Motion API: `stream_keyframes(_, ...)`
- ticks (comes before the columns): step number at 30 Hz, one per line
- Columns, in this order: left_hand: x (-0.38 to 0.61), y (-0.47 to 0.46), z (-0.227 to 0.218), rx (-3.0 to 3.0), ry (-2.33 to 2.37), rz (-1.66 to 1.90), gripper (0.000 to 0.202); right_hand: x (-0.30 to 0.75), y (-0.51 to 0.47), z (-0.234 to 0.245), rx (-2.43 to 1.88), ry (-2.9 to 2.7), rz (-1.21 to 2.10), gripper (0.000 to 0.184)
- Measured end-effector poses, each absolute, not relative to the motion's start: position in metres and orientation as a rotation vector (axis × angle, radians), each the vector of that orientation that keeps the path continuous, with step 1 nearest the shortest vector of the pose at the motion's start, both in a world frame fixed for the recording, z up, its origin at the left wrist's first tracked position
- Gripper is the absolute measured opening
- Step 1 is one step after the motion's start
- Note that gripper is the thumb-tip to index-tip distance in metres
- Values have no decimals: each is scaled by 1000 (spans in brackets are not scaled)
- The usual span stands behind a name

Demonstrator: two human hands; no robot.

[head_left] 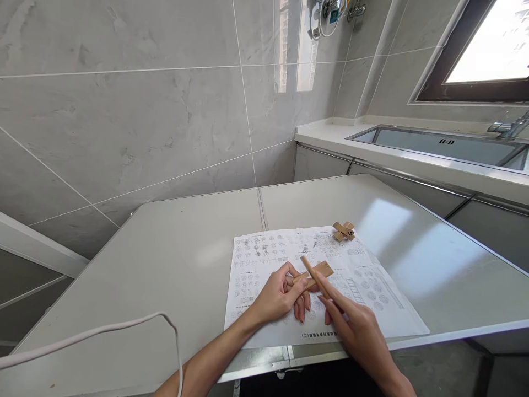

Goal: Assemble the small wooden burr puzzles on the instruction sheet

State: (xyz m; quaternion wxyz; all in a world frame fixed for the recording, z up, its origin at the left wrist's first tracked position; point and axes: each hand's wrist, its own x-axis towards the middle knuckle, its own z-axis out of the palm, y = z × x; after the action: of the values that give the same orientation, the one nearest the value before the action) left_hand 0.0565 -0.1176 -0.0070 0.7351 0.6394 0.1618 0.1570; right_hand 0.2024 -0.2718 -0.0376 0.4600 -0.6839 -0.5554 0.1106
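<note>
My left hand (281,296) is closed in a pinch on a short wooden puzzle piece (324,270), held just above a printed instruction sheet (372,286). My right hand (351,325) is closed on a thin wooden stick (311,271) that crosses the piece at an angle. A small assembled wooden cross (344,230) lies on the sheet's far right corner, apart from both hands.
The sheet lies on a grey table (165,264) whose front edge is near my wrists. A white cable (103,333) loops over the front left. A counter with a steel sink (433,144) and tap stands at the right, under a window.
</note>
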Motion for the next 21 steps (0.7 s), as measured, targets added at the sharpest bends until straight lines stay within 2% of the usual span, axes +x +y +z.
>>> stream_keyframes(11, 59, -123, -4, 1368, 320, 268, 43, 197, -272, -40, -1737, -1310, 54, 45)
stream_keyframes(21, 58, -123, -14, 1379, 284, 260, 44, 198, -272, -37, -1724, -1177, 259, 44)
